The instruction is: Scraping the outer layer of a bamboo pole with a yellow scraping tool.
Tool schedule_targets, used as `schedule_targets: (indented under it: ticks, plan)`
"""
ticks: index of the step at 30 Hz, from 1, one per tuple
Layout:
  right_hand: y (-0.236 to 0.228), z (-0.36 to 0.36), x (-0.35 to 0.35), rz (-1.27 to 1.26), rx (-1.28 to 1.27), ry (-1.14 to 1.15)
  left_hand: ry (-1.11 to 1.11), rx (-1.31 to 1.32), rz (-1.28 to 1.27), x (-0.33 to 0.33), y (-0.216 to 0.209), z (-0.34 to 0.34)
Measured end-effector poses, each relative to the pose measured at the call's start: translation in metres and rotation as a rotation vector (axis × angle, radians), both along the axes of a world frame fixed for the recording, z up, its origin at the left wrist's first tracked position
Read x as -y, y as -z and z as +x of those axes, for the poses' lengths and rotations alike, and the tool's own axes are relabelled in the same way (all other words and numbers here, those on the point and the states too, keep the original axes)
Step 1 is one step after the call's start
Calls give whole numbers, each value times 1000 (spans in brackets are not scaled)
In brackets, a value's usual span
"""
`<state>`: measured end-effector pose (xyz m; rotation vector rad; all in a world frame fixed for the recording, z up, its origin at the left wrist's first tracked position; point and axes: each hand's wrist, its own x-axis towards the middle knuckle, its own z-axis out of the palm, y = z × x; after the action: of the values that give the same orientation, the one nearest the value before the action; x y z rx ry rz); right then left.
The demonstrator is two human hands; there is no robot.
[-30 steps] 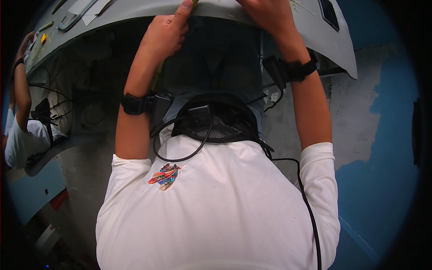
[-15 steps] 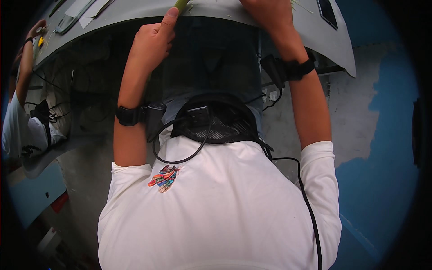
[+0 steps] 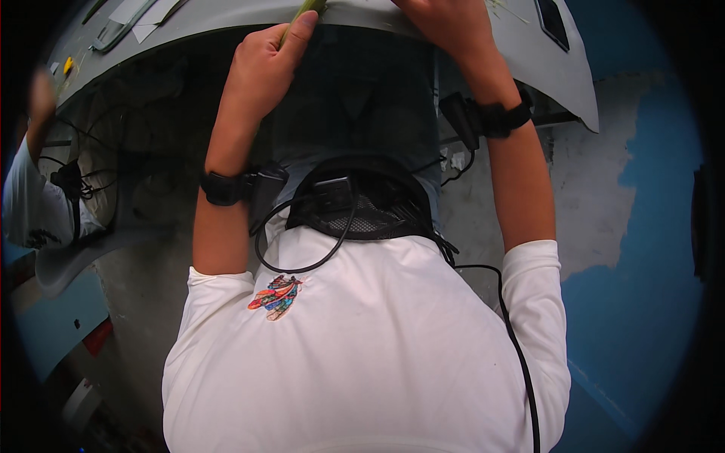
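My left hand (image 3: 264, 66) is closed round a green plant stalk (image 3: 310, 9) at the table's near edge, with the thumb stretched along it. The stalk's far end runs out past the top of the picture. To the right, my right hand (image 3: 447, 26) reaches over the table; its fingers are cut off by the top edge, so what they hold or touch cannot be seen. Beneath the hands lies the grey table (image 3: 219, 19), with thin green shreds (image 3: 507, 10) to the right of my right hand.
A dark phone (image 3: 553, 23) rests at the table's right end. White paper (image 3: 151, 19), a grey curved tool (image 3: 117, 34) and a small yellow object (image 3: 68, 66) lie at the left. Another person's blurred hand (image 3: 42, 94) is at the far left. A black cable (image 3: 521, 347) runs down my shirt.
My left hand has shifted right with the stalk, toward my right hand, which has moved slightly left. The other person's hand has come back from the table edge.
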<state>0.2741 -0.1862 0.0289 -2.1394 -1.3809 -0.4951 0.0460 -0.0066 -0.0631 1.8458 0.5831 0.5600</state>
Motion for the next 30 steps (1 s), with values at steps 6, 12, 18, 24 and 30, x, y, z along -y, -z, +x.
schedule_targets:
  ticks: [6, 12, 18, 24, 30]
  plan:
    - [-5, 3, 0, -4, -2, 96, -73, -68, 141, 6, -11, -6]
    - [18, 1, -21, 130, -31, -27, 22, -68, 52, 0, -9, -13]
    - [10, 1, -16, 126, -224, -143, 194, -37, -73, -2, -22, -22]
    - [-2, -8, -10, 121, -315, -161, 191, -53, 0, -6, -13, -23]
    - [-2, -13, -1, 26, -265, -123, 162, -33, -95, 4, -20, -19]
